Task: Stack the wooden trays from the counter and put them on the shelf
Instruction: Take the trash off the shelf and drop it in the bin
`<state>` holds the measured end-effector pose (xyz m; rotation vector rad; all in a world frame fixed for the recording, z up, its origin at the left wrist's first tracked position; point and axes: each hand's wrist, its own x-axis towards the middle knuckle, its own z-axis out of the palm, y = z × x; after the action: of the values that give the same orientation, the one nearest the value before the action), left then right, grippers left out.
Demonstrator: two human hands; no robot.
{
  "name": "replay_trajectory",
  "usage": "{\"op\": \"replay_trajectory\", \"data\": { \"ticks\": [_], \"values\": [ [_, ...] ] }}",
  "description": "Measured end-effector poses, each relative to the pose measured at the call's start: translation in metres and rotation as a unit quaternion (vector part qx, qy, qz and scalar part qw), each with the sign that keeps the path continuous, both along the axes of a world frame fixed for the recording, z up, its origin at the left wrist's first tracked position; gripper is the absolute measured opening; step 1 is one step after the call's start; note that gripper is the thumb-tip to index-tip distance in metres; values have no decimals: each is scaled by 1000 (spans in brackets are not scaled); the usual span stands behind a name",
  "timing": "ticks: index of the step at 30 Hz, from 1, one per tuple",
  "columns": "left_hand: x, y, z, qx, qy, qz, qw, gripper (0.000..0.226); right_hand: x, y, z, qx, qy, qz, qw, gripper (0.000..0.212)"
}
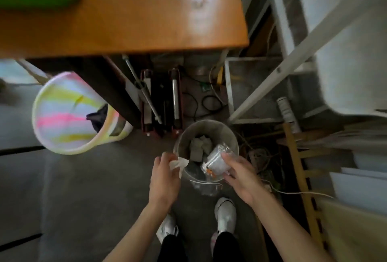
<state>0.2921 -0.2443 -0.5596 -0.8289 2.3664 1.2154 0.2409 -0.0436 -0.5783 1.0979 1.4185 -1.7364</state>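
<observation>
No wooden tray shows in this view. I am looking straight down at a round clear waste bin (227, 131) on the floor, holding crumpled paper. My left hand (164, 178) pinches a crumpled white tissue (179, 163) over the bin's left rim. My right hand (240, 175) grips a clear plastic cup (217, 160), tilted on its side above the bin's right half. An orange wooden table top (136, 10) fills the upper part of the frame.
A pastel striped laundry basket (69, 113) stands at the left under the table. A red and black case (161, 102) and cables lie behind the bin. A white metal rack frame (278, 69) and wooden slats (299, 169) crowd the right. My white shoes (225, 213) are below.
</observation>
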Motion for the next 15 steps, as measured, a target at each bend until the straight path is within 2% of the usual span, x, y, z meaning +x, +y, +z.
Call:
{"op": "replay_trajectory", "data": {
  "ticks": [3,6,9,12,15],
  "values": [
    [-4,12,-52,-26,-12,1,1000,21,-12,-8,-58,83,20,87,993,76],
    [-9,23,-95,-60,-9,-20,998,23,-24,-22,-95,185,29,156,970,98],
    [-18,33,-126,-19,-10,-42,999,42,-30,-34,-119,249,71,203,944,111],
    [-23,44,-136,22,-21,-118,993,68,-28,-38,-126,242,76,249,935,111],
    [-15,46,-129,-56,-47,-206,976,66,-18,-33,-116,246,104,293,918,91]
  ]
}}
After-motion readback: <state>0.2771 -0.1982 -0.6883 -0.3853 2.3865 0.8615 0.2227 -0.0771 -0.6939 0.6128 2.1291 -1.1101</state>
